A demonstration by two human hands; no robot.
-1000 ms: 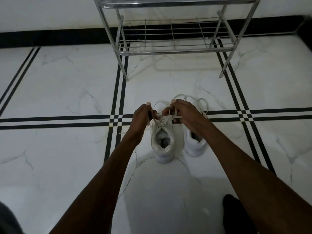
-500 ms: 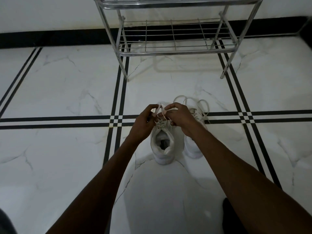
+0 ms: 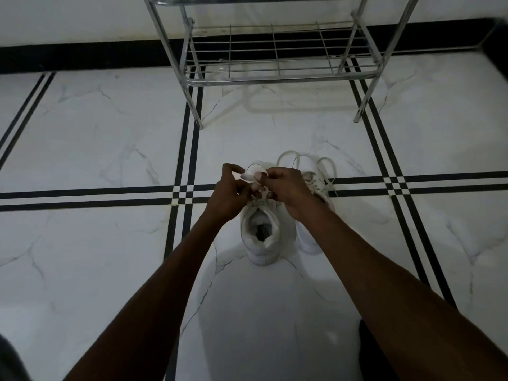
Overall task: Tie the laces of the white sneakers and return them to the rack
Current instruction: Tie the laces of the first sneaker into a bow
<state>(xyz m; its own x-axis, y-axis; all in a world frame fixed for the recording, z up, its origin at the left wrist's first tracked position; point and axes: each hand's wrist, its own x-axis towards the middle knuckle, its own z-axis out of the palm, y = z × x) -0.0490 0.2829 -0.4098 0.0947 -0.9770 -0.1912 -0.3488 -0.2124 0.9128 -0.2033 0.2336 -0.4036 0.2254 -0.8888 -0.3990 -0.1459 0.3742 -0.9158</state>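
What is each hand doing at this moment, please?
Left hand: closed, pinching the lace of the left sneaker.
Right hand: closed, pinching the same lace.

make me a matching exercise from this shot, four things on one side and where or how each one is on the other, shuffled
Things
1. white sneaker on the left
2. white sneaker on the right
3. silver metal wire shoe rack
4. left hand and right hand

States
A. stands at the far side of the marble floor, lower shelf bare
B. pinch white laces above a shoe's tongue
C. laces lie in loose loops on the floor, no hand on them
D. opening faces the camera, laces being worked

Pairs: 1-D, 2-C, 3-A, 4-B
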